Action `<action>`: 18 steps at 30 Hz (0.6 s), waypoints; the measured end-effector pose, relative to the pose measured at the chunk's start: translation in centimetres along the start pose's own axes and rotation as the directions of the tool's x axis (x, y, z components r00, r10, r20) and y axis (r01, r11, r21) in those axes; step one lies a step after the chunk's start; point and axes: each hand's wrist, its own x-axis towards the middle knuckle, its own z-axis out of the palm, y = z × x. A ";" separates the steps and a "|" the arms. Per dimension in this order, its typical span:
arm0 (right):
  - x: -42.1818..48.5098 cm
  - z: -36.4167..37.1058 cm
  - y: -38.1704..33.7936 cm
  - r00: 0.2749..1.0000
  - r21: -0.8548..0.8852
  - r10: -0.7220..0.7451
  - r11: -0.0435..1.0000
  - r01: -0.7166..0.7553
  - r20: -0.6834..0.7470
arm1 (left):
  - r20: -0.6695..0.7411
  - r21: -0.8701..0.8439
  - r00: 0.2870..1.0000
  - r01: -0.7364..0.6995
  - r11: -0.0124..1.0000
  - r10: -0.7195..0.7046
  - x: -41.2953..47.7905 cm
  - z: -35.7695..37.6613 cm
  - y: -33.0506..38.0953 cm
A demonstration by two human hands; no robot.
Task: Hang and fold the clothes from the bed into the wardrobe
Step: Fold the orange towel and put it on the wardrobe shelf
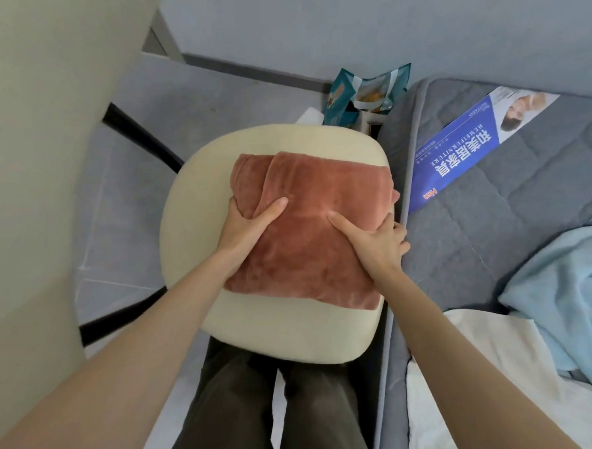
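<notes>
My forearms [166,320] reach over the cream stool [282,330]. My left hand [250,222] and right hand [379,239] clamp the folded rust fleece [306,259] by its sides, thumbs on top, probably to keep the fold intact.

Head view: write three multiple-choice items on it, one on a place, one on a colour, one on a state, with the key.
1. Where does the folded cloth lie?
A. on a shelf
B. on the cream seat
C. in a basket
2. What colour is it?
A. green
B. yellow
C. rust-brown
3. What do the left hand and right hand do?
A. both grip its sides
B. both hang free
C. only one touches it
Key: B, the seat shows beneath it; C, its pile is rust-brown; A, thumbs lie on top and fingers wrap each side edge.
</notes>
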 end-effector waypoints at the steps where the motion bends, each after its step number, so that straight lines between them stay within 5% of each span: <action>1: 0.2 -0.1 0.1 1.000 0.015 -0.024 1.000 0.024 0.007 | -0.012 0.007 1.000 -0.002 1.000 0.002 0.1 0.1 -0.2; 6: 0.7 -0.7 0.6 0.993 0.136 -0.094 0.987 0.083 0.075 | -0.087 0.049 0.996 0.013 0.999 -0.009 -1.0 0.9 -0.4; 12: 0.0 -2.8 0.0 0.969 0.286 -0.018 0.957 -0.056 0.248 | -0.117 0.021 0.992 0.044 0.999 -0.041 -4.2 1.2 0.1; 18: -5.4 -6.3 -2.0 0.945 0.271 -0.151 0.960 0.070 0.291 | -0.132 -0.079 0.991 -0.025 0.997 0.015 -10.6 -1.3 2.2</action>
